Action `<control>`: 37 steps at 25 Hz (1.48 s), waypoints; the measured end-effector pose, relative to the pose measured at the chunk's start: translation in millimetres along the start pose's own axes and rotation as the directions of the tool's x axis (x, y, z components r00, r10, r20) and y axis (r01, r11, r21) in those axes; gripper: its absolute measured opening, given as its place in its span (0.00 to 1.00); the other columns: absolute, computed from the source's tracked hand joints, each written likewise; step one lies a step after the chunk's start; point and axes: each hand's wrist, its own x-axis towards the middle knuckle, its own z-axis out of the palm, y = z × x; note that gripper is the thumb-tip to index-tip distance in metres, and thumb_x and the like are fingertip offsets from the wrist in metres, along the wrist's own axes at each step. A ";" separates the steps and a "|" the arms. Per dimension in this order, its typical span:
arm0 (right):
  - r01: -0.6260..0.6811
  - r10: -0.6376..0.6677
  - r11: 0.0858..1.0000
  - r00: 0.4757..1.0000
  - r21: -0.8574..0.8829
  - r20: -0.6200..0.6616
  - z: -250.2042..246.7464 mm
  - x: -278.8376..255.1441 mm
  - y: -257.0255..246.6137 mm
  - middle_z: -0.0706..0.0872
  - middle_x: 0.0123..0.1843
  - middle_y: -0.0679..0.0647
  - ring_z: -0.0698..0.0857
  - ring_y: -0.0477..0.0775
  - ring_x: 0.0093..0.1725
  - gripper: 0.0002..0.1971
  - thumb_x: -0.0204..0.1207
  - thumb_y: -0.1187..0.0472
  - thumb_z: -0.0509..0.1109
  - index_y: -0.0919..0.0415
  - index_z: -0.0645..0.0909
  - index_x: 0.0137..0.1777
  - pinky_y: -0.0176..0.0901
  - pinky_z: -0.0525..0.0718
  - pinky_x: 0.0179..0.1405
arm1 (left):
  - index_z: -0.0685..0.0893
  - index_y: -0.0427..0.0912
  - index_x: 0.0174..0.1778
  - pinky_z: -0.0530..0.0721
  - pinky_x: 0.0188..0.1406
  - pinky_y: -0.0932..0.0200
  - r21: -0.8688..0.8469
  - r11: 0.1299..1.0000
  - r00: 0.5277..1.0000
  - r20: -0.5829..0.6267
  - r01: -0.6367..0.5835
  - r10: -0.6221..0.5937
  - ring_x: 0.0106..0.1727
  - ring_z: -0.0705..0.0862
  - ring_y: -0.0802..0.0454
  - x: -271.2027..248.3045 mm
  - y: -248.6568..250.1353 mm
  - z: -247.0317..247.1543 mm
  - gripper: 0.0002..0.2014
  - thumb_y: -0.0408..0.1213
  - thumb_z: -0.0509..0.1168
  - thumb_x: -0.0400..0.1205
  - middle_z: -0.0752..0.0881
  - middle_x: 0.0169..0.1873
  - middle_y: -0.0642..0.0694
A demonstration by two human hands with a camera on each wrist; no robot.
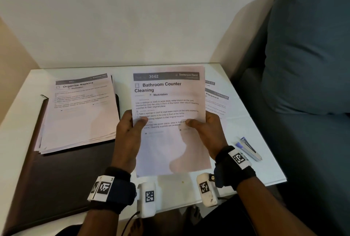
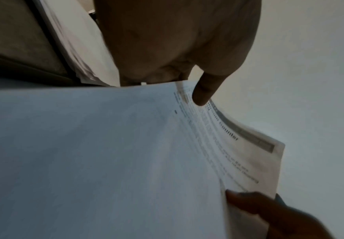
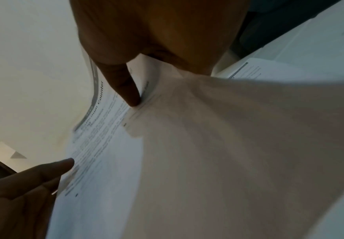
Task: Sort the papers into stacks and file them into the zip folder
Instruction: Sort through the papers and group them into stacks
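Here, left hand, right hand, thumbs pinching sheet.

- A home living room is suggested, used as a makeshift desk.
- A blue-grey upholstered sofa is seen at three o'clock, pressed against a small white table.
- A plain cream wall is seen at twelve o'clock.
- Printed task sheets are spread on the table at ten o'clock.
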 end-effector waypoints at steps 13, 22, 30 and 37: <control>-0.164 0.164 0.986 0.986 0.025 -0.039 1.1 -1.5 18.3 0.95 0.48 0.52 0.93 0.55 0.48 0.09 0.77 0.67 0.73 0.56 0.91 0.53 0.53 0.91 0.52 | 0.82 0.58 0.63 0.86 0.61 0.56 0.078 0.995 0.997 0.032 0.070 -0.073 0.63 0.89 0.58 0.4 -9.5 3.3 0.11 0.36 0.63 0.91 0.90 0.62 0.60; -0.388 0.186 0.659 0.914 -0.644 -0.360 -58.5 71.9 33.5 0.75 0.75 0.64 0.74 0.66 0.76 0.37 0.77 0.39 0.74 0.65 0.71 0.77 0.58 0.74 0.74 | 0.81 0.43 0.67 0.80 0.50 0.64 0.131 0.978 0.981 -0.123 0.164 -0.148 0.59 0.85 0.59 9.3 -34.9 -13.9 0.11 0.29 0.59 0.91 0.87 0.59 0.54; -0.456 0.273 0.367 0.886 -0.811 -0.375 -74.6 102.3 50.5 0.72 0.75 0.64 0.68 0.68 0.77 0.49 0.71 0.34 0.78 0.69 0.64 0.80 0.60 0.70 0.76 | 0.81 0.44 0.67 0.79 0.48 0.63 0.109 0.974 0.970 -0.162 0.200 -0.181 0.56 0.85 0.59 13.1 -38.7 -11.3 0.11 0.31 0.61 0.91 0.87 0.58 0.55; -0.484 0.298 0.545 0.875 -0.684 -0.382 -77.1 113.1 61.3 0.77 0.71 0.64 0.79 0.68 0.72 0.48 0.64 0.44 0.88 0.70 0.69 0.75 0.58 0.83 0.67 | 0.85 0.48 0.61 0.84 0.48 0.61 0.090 0.973 0.971 -0.133 0.213 -0.200 0.56 0.89 0.56 11.2 -38.3 -10.2 0.08 0.32 0.64 0.90 0.91 0.56 0.55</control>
